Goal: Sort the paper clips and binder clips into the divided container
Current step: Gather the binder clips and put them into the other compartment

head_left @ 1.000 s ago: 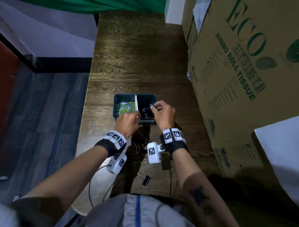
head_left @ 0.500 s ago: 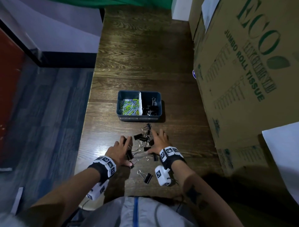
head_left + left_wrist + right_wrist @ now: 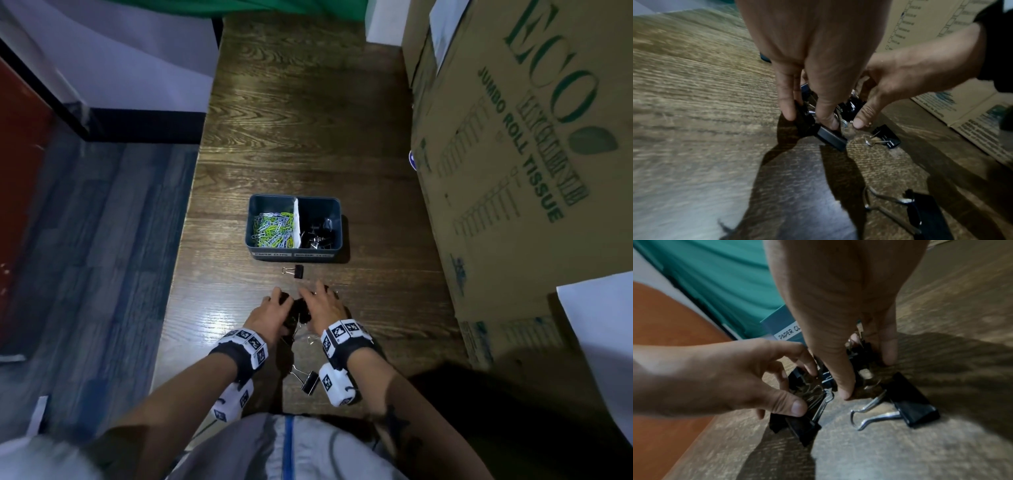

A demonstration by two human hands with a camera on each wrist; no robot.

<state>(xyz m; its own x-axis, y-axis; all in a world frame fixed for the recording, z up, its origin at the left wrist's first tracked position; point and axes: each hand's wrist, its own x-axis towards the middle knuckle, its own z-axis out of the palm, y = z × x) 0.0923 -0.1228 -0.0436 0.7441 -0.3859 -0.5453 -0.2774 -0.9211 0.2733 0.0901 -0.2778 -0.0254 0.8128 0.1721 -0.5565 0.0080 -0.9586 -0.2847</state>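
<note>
A blue-grey divided container (image 3: 255, 219) holds coloured paper clips (image 3: 274, 229) in its left half and black binder clips (image 3: 318, 234) in its right half. In front of it, both hands close in on a small pile of black binder clips (image 3: 299, 313) on the table. My left hand (image 3: 807, 116) pinches clips from the pile between thumb and fingers. My right hand (image 3: 867, 378) curls its fingers and thumb round the pile's other side. One binder clip (image 3: 296, 271) lies alone near the container's front. Another (image 3: 308, 378) lies by my right wrist.
The dark wooden table (image 3: 301, 120) is narrow, with its left edge dropping to the floor. A tall cardboard box (image 3: 513, 154) stands along the right side. A loose binder clip (image 3: 908, 402) sits just beside my right thumb.
My hands have come back from the container to the pile. Half a second ago they lay spread on either side of the scattered clips; now they are drawn together around them.
</note>
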